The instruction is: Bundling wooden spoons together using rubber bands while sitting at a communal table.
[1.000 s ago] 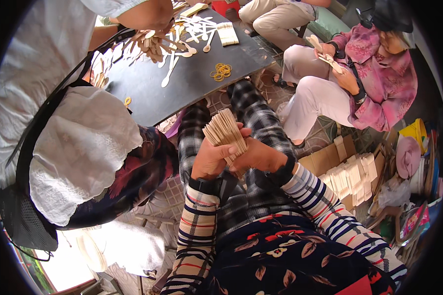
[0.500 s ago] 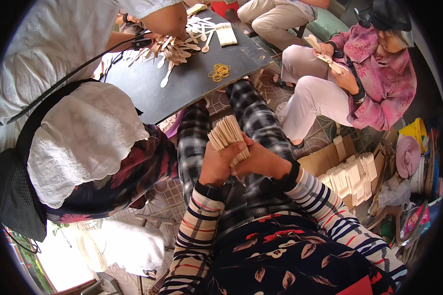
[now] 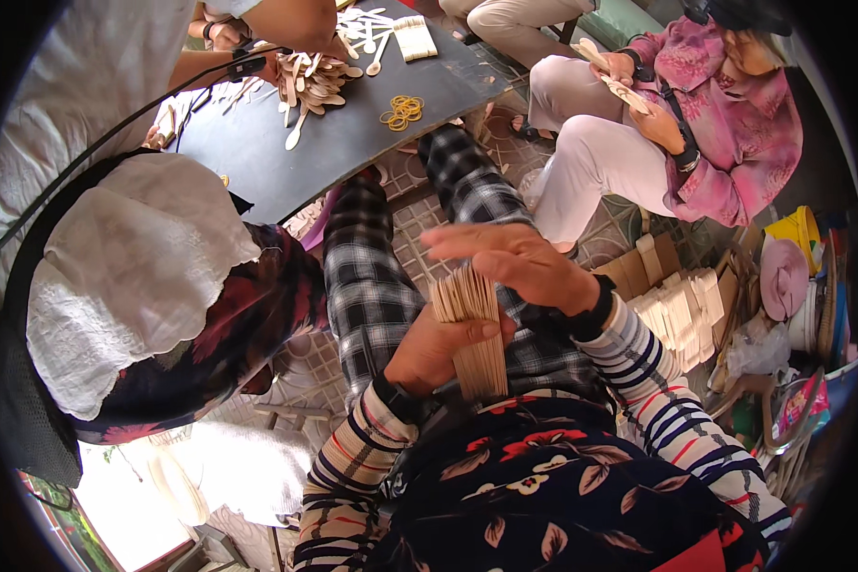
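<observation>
My left hand point(image 3: 440, 348) is wrapped round a thick bundle of flat wooden cutlery point(image 3: 481, 367), thumb across its front, above my lap. The pieces stand on edge, pressed together; which kind of cutlery they are I cannot tell. Above the bundle's upper end hovers my right hand point(image 3: 529, 265), fingers stretched out and holding nothing. Whether its palm touches the ends is hidden. Yellow rubber bands point(image 3: 402, 112) lie in a small heap on the dark table point(image 3: 257, 172) beyond my knees.
Loose wooden spoons point(image 3: 310, 91) are piled on the table, by a co-worker's hands point(image 3: 275, 65) and a stacked bundle point(image 3: 415, 38). At the right a person in pink point(image 3: 725, 114) holds spoons. More bundles fill a cardboard box point(image 3: 682, 319); a white-draped form point(image 3: 143, 276) is close left.
My right hand has let go of the bundle and lifted above it, fingers straightened. The bundle now stands more upright in my left hand and closer to me.
</observation>
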Demonstrator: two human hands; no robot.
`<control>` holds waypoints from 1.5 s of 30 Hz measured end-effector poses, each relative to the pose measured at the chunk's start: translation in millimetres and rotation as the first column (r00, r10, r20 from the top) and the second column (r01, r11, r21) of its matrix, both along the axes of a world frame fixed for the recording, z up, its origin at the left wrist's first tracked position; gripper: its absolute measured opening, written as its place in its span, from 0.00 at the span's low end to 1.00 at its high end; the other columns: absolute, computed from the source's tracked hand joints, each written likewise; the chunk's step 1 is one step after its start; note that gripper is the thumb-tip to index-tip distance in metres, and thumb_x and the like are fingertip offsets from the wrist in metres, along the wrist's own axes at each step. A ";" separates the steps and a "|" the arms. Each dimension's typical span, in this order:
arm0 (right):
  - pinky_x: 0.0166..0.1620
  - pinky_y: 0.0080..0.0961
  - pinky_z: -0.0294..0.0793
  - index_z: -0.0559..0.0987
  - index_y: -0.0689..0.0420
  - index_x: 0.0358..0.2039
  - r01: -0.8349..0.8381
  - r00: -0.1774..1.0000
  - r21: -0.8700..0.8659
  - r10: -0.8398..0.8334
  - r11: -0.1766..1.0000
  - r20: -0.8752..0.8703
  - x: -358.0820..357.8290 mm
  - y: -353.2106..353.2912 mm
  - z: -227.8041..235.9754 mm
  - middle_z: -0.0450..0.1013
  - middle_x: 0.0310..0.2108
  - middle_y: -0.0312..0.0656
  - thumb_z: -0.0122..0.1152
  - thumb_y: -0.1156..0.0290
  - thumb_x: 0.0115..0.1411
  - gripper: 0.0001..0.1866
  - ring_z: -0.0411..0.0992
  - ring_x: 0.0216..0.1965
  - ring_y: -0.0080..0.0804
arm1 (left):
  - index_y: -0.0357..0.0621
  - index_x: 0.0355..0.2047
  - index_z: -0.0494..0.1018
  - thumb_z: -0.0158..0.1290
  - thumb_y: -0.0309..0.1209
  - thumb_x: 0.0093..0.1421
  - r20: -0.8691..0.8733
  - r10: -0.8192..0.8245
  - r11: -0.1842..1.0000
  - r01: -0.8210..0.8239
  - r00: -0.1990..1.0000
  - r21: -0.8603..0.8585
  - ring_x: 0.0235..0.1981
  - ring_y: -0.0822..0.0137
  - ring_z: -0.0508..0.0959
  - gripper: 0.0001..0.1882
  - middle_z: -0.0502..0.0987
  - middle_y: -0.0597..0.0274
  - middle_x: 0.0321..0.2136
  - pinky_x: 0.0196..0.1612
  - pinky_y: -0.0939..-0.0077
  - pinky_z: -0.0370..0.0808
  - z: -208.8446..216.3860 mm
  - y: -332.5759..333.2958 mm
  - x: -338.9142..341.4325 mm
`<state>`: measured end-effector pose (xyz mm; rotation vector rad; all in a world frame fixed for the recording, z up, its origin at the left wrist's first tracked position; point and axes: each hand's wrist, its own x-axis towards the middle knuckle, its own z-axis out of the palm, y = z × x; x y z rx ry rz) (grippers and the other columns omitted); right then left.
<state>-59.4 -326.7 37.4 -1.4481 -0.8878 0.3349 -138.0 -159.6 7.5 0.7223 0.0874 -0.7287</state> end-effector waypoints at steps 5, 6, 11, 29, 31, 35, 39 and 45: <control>0.58 0.32 0.62 0.76 0.65 0.45 -0.066 0.976 -0.017 0.061 0.998 -0.211 -15.2 4.8 -17.1 0.71 0.50 0.52 0.43 0.62 0.65 0.20 0.67 0.54 0.40 | 0.36 0.44 0.68 0.56 0.20 0.51 -0.022 -0.020 1.000 0.019 1.000 -0.005 0.38 0.60 0.79 0.19 0.77 0.54 0.35 0.44 0.67 0.77 -10.4 0.7 -4.5; 0.57 0.32 0.62 0.77 0.65 0.45 -0.034 0.979 -0.013 0.030 0.999 -0.203 -18.6 4.3 -17.7 0.72 0.48 0.51 0.43 0.62 0.65 0.21 0.68 0.53 0.39 | 0.36 0.45 0.68 0.55 0.19 0.51 -0.041 -0.037 0.999 0.036 0.998 -0.034 0.39 0.60 0.79 0.19 0.77 0.53 0.35 0.45 0.66 0.77 -11.8 -0.2 -4.9; 0.52 0.27 0.67 0.77 0.65 0.44 0.051 0.978 0.049 -0.040 0.998 -0.203 -26.4 4.2 -28.7 0.75 0.43 0.48 0.46 0.62 0.65 0.19 0.72 0.46 0.35 | 0.36 0.46 0.69 0.58 0.27 0.53 -0.005 -0.074 0.997 0.074 0.997 -0.018 0.39 0.61 0.78 0.20 0.77 0.54 0.37 0.45 0.67 0.75 -11.9 -1.9 -5.9; 0.47 0.19 0.69 0.77 0.62 0.44 0.029 0.955 -0.022 -0.034 0.999 -0.294 -35.1 -0.2 -15.9 0.76 0.39 0.41 0.61 0.75 0.54 0.16 0.72 0.42 0.24 | 0.37 0.47 0.67 0.57 0.32 0.57 0.042 -0.152 0.987 0.154 0.987 -0.043 0.42 0.61 0.77 0.20 0.76 0.55 0.39 0.48 0.67 0.75 -14.7 -5.9 -9.1; 0.46 0.19 0.69 0.77 0.62 0.44 0.009 0.956 -0.074 -0.030 0.997 -0.292 -34.0 -0.1 -12.4 0.76 0.39 0.41 0.64 0.74 0.51 0.18 0.73 0.41 0.24 | 0.37 0.47 0.68 0.57 0.33 0.57 0.044 -0.154 0.987 0.155 0.987 -0.031 0.42 0.62 0.77 0.20 0.76 0.56 0.38 0.47 0.68 0.75 -11.8 -6.1 -8.2; 0.45 0.19 0.70 0.78 0.62 0.43 0.018 0.965 -0.035 -0.027 0.999 -0.261 -36.2 0.5 -13.7 0.76 0.38 0.40 0.64 0.75 0.50 0.18 0.73 0.40 0.24 | 0.37 0.45 0.69 0.57 0.33 0.56 0.137 -0.178 0.983 0.171 0.974 0.063 0.40 0.64 0.77 0.18 0.76 0.57 0.37 0.46 0.68 0.75 -6.4 -7.0 -7.9; 0.43 0.18 0.70 0.79 0.62 0.41 0.037 0.960 -0.033 -0.045 0.999 -0.276 -42.2 -2.0 -5.8 0.76 0.36 0.38 0.65 0.75 0.50 0.17 0.72 0.37 0.21 | 0.37 0.43 0.69 0.57 0.33 0.57 0.157 -0.168 0.986 0.163 0.973 0.046 0.38 0.65 0.77 0.17 0.76 0.58 0.36 0.44 0.70 0.75 0.9 -10.8 -14.4; 0.41 0.17 0.71 0.80 0.62 0.38 0.076 0.948 -0.113 -0.107 0.991 -0.300 -52.9 -7.7 15.4 0.76 0.34 0.37 0.67 0.73 0.49 0.15 0.72 0.36 0.19 | 0.38 0.41 0.69 0.55 0.33 0.58 0.205 -0.173 0.972 0.133 0.963 0.196 0.37 0.65 0.77 0.14 0.76 0.58 0.34 0.41 0.71 0.76 18.5 -17.9 -21.0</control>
